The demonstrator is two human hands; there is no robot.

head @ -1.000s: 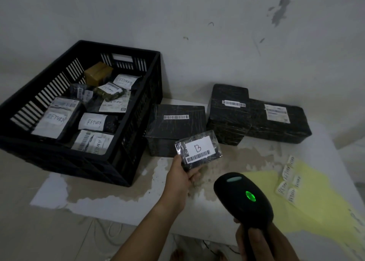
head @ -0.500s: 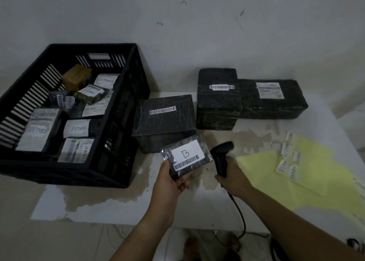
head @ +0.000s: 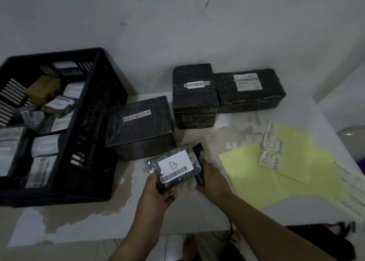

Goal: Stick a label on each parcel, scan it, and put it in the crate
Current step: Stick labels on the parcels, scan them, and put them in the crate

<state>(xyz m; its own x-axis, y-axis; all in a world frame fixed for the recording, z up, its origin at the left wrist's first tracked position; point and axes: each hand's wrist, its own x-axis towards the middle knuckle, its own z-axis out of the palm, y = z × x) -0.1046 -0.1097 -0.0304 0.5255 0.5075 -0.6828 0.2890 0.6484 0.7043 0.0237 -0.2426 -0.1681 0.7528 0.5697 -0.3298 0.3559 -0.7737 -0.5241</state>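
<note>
- The left hand (head: 158,193) grips a small parcel (head: 173,167) by its lower corner, held above the table (head: 94,221) to the right of the crate (head: 88,134); its white label shows "B" and a barcode.
- The right hand (head: 212,178) is wrapped round the scanner (head: 198,152), which is touching the parcel's far side from the crate.
- The crate holds several labelled parcels.
- Three black boxes (head: 138,128) stand right of the crate.
</note>
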